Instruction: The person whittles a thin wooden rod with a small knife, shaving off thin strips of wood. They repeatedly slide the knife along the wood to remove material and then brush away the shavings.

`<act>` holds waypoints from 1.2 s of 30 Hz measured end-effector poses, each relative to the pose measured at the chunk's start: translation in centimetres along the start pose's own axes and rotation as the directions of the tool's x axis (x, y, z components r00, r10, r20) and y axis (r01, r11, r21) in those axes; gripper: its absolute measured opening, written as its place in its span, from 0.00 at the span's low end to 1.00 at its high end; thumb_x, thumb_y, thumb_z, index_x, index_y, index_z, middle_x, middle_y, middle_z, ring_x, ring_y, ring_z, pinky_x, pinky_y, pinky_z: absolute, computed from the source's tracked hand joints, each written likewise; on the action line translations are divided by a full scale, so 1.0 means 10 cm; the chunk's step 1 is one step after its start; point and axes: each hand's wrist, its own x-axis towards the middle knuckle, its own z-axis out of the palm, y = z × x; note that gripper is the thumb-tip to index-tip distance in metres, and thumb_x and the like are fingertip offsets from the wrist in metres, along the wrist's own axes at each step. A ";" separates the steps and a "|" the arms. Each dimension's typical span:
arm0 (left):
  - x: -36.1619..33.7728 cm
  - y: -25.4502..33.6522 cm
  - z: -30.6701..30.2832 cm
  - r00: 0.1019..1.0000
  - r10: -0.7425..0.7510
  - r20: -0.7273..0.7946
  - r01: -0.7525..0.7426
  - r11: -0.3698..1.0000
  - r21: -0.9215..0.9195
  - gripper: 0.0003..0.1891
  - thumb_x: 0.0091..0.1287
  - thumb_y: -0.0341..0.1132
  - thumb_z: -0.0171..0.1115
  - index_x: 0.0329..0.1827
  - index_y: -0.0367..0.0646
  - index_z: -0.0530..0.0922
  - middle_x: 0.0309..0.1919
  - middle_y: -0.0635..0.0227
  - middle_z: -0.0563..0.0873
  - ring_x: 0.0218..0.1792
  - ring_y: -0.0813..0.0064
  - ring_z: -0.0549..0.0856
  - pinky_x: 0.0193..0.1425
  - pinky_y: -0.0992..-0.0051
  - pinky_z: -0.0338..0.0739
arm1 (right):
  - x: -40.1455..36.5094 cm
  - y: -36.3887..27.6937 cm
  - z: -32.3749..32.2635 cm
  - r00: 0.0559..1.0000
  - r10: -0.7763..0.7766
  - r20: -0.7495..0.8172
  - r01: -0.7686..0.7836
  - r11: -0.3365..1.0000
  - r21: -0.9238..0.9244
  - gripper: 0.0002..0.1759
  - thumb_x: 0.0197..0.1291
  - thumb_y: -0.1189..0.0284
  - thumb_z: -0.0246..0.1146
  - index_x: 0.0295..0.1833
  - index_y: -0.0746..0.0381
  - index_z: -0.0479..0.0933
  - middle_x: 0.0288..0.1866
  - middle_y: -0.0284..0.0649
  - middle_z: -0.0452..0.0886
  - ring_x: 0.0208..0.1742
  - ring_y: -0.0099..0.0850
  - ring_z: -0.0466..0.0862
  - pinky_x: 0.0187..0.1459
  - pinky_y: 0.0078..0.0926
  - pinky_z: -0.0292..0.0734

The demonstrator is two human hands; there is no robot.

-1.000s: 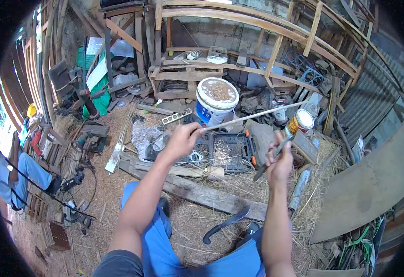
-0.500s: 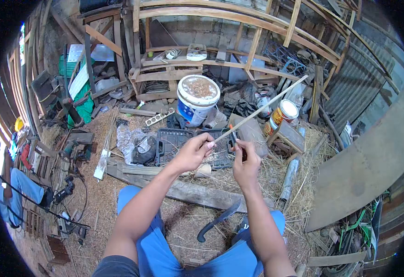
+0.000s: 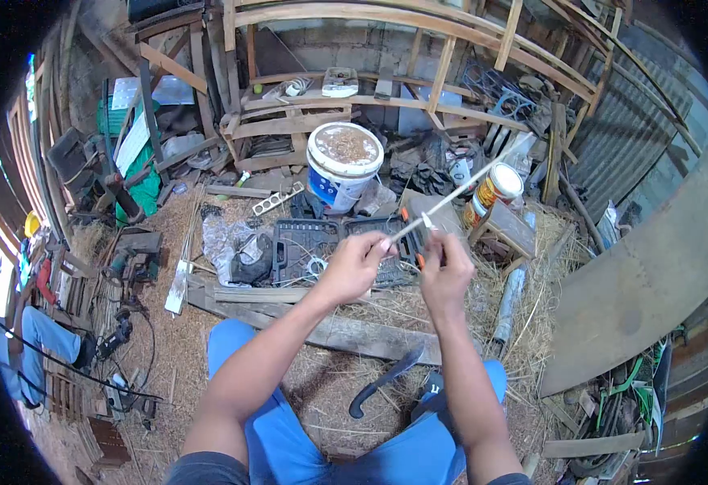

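A thin pale stick (image 3: 467, 184) slants up to the right from my left hand (image 3: 356, 263), whose fingers are closed on its lower end. My right hand (image 3: 446, 271) is closed around a small knife (image 3: 427, 221) with orange on its handle, and the blade lies against the stick. A curled white sliver shows at the blade. Below the hands, between my knees, a large dark-handled blade (image 3: 386, 383) lies on the ground.
A white bucket (image 3: 346, 162) stands ahead, with an open black tool case (image 3: 305, 246) in front. Paint cans (image 3: 499, 184) and a small wooden stool (image 3: 507, 229) are at right. A plank (image 3: 330, 333) crosses before me. Another person's leg (image 3: 51, 333) shows at far left.
My right hand has moved right and slightly down with the knife. The left hand still holds the stick, slightly farther right. A curled sliver now shows at the blade.
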 end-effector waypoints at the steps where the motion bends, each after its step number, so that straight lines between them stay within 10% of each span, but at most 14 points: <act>1: -0.04 -0.24 0.06 0.992 0.114 -0.054 -0.113 0.993 0.023 0.13 0.78 0.35 0.55 0.44 0.35 0.85 0.24 0.62 0.82 0.25 0.78 0.75 0.32 0.70 0.70 | 0.07 0.03 0.01 0.999 0.030 -0.037 -0.029 0.999 0.046 0.07 0.59 0.85 0.64 0.42 0.66 0.80 0.33 0.51 0.81 0.35 0.52 0.84 0.37 0.44 0.78; 8: -0.17 -0.33 -0.12 0.994 0.078 -0.080 -0.076 0.997 0.030 0.13 0.78 0.35 0.55 0.42 0.36 0.85 0.22 0.63 0.81 0.24 0.77 0.75 0.31 0.70 0.71 | -0.32 -0.11 0.20 0.950 -0.095 0.298 0.066 0.992 0.107 0.12 0.57 0.86 0.61 0.46 0.63 0.80 0.34 0.49 0.81 0.35 0.50 0.85 0.36 0.46 0.78; 10: -0.23 -0.16 -0.18 0.994 -0.108 -0.014 0.109 0.988 0.111 0.14 0.80 0.36 0.54 0.42 0.38 0.84 0.21 0.70 0.78 0.26 0.83 0.72 0.32 0.73 0.69 | -0.30 -0.11 0.20 0.949 -0.098 0.298 0.077 0.994 0.080 0.13 0.56 0.85 0.62 0.47 0.62 0.80 0.33 0.48 0.80 0.34 0.50 0.84 0.35 0.47 0.78; 15: -0.22 -0.18 -0.01 0.998 -0.047 -0.049 0.048 0.998 0.028 0.15 0.80 0.38 0.53 0.42 0.38 0.84 0.16 0.74 0.72 0.22 0.85 0.68 0.27 0.74 0.63 | -0.30 -0.07 0.14 0.975 -0.048 0.217 0.049 0.999 0.001 0.14 0.55 0.87 0.62 0.47 0.64 0.80 0.33 0.47 0.81 0.31 0.46 0.83 0.34 0.42 0.78; 21: -0.24 -0.12 0.06 0.998 -0.040 -0.039 0.043 0.997 0.065 0.15 0.80 0.37 0.54 0.41 0.37 0.84 0.17 0.72 0.73 0.23 0.82 0.71 0.29 0.71 0.66 | -0.24 -0.03 0.05 0.988 -0.026 0.150 0.031 0.999 -0.034 0.13 0.57 0.87 0.62 0.46 0.65 0.80 0.33 0.48 0.81 0.32 0.47 0.84 0.35 0.41 0.78; 23: -0.28 -0.14 0.07 0.996 -0.083 -0.021 0.084 0.993 0.088 0.14 0.78 0.35 0.54 0.40 0.36 0.85 0.21 0.58 0.80 0.24 0.67 0.78 0.33 0.65 0.72 | -0.21 0.00 0.01 0.987 0.043 0.153 -0.037 0.998 -0.044 0.12 0.57 0.86 0.63 0.46 0.63 0.80 0.34 0.48 0.81 0.35 0.51 0.84 0.36 0.46 0.78; 36: -0.25 -0.36 0.12 0.999 -0.038 -0.001 0.038 0.997 0.074 0.15 0.77 0.35 0.53 0.38 0.36 0.84 0.18 0.61 0.78 0.21 0.70 0.76 0.30 0.65 0.69 | -0.12 0.25 0.04 0.988 0.108 0.108 -0.094 0.987 -0.130 0.08 0.59 0.84 0.64 0.44 0.63 0.80 0.36 0.52 0.85 0.40 0.52 0.86 0.40 0.48 0.78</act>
